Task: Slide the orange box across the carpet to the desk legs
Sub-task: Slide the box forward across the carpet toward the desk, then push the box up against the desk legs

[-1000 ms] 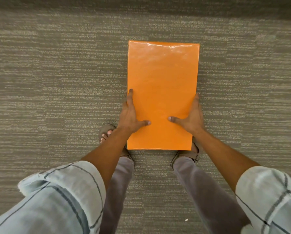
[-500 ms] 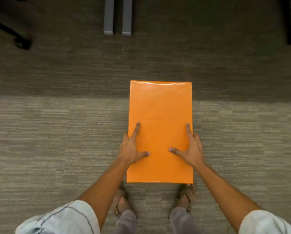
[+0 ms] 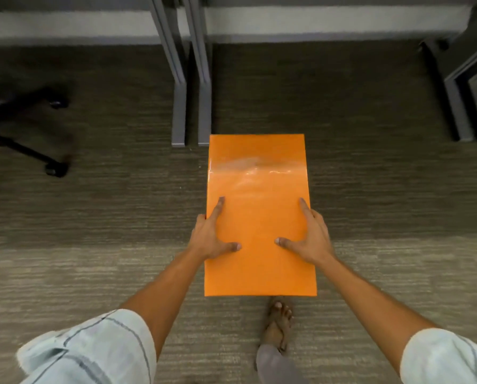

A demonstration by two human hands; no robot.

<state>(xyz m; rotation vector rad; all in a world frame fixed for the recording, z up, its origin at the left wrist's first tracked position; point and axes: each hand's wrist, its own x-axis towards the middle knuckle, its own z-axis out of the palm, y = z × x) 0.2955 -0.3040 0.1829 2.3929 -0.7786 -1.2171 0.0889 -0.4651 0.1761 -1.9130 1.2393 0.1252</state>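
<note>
Carpet [image 3: 93, 273] bears orange box [image 3: 259, 187] beside desk legs [image 3: 179, 117], left hand [image 3: 208, 236] and right hand [image 3: 312, 239] clasping its sides.

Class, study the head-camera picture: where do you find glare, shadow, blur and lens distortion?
Head view: glare streaks the far half of the orange box; shadow darkens the carpet near the desk legs; the chair base at left is blurred; the wide lens slants the desk legs.

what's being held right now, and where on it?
The orange box, clasped between both hands at its long side edges, near half: left hand on the left edge, right hand on the right, thumbs and index fingers flat on top.
</note>
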